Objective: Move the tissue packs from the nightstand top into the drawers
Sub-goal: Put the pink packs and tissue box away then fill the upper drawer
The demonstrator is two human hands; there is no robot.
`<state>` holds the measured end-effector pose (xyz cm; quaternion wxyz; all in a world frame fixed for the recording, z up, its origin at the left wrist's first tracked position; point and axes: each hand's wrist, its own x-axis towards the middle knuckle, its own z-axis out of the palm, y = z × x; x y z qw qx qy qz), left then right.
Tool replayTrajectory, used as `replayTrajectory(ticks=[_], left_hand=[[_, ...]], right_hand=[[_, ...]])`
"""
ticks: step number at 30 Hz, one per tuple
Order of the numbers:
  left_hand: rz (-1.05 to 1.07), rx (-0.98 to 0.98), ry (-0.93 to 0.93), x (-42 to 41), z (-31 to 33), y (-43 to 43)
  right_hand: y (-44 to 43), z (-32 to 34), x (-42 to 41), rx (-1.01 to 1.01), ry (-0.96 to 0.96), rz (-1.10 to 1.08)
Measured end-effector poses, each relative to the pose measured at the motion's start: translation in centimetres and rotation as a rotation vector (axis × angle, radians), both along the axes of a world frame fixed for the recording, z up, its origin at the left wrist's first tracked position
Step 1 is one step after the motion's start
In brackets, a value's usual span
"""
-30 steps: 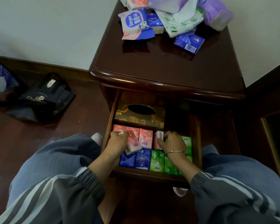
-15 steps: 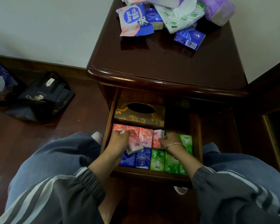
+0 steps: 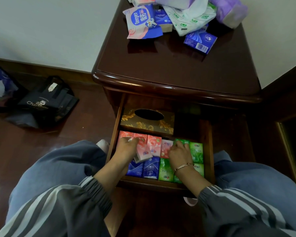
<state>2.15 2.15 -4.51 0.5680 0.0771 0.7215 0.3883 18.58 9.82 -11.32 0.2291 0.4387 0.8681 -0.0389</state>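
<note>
Head view looks down on a dark wooden nightstand [image 3: 169, 72] with its top drawer [image 3: 209, 151] pulled open between the person's knees. Both hands are inside the drawer. The left hand [image 3: 126, 149] lies over the pink packs [image 3: 154, 144] at the drawer's left side, its fingers [image 3: 129, 139] curled around one pink pack [image 3: 143, 153] that sits tilted above the row, its lower end over the blue packs [image 3: 150, 168] at the front edge. The right hand [image 3: 179, 153], with a thin bracelet [image 3: 183, 166] at the wrist, rests on the green packs [image 3: 196, 151] at the right side; its fingers are bent down onto a pack at the top of that row, and whether they grip it I cannot tell. More green packs fill the front right corner. A gold-patterned tissue box [image 3: 147, 123] with an oval opening stands at the back of the drawer, just behind the pink row.

On the nightstand top, at its back edge, a heap of packs remains: a white-and-blue pack [image 3: 141, 23] at the left, a white-and-green wrapper [image 3: 190, 17] in the middle, a purple pack [image 3: 229, 11] at the right, and a small blue pack [image 3: 200, 41] nearest the front.

On the floor to the left lies a black bag [image 3: 43, 101].
</note>
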Motion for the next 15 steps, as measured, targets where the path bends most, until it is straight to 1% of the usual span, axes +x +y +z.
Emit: replayTrajectory(ticks=[1,2,3,4,5,7,8,9,10,11,13,14,15], left_hand=[[-0.011,0.008,-0.005,0.1,0.0,0.0],[-0.017,0.02,-0.011,0.1,-0.1,0.0],[-0.008,0.036,-0.026,0.2,-0.1,0.1],[0.012,0.057,-0.051,0.2,-0.2,0.1],[0.035,0.079,-0.08,0.2,-0.2,0.2],[0.051,0.121,-0.115,0.0,-0.2,0.3],[0.037,0.136,-0.109,0.0,-0.2,0.3],[0.012,0.143,-0.096,-0.1,-0.2,0.2],[-0.02,0.147,-0.084,0.0,-0.2,0.2],[-0.048,0.153,-0.083,0.0,-0.1,0.2],[-0.097,0.169,-0.077,0.2,0.1,0.0],[-0.141,0.181,0.004,0.2,0.1,-0.1],[-0.201,0.188,0.169,0.1,0.1,-0.2]], right_hand=[[0.1,0.5,-0.2,0.008,0.024,-0.016],[0.2,1.1,-0.4,0.027,0.088,-0.043],[0.2,1.9,-0.6,0.044,0.198,-0.101],[0.2,2.9,-1.0,0.002,0.343,-0.208],[0.2,3.9,-1.3,-0.114,0.513,-0.346],[0.3,5.9,-1.8,-0.515,0.814,-0.638],[0.2,6.8,-1.8,-0.712,0.91,-0.746],[0.1,7.2,-1.7,-0.837,0.938,-0.788],[0.1,7.5,-1.6,-0.896,0.933,-0.789],[0.2,7.4,-1.5,-0.915,0.924,-0.776],[0.5,7.0,-1.1,-0.934,0.902,-0.832],[0.8,6.8,-0.8,-0.934,0.89,-0.891],[1.1,6.4,-0.2,-0.905,0.876,-0.948]])
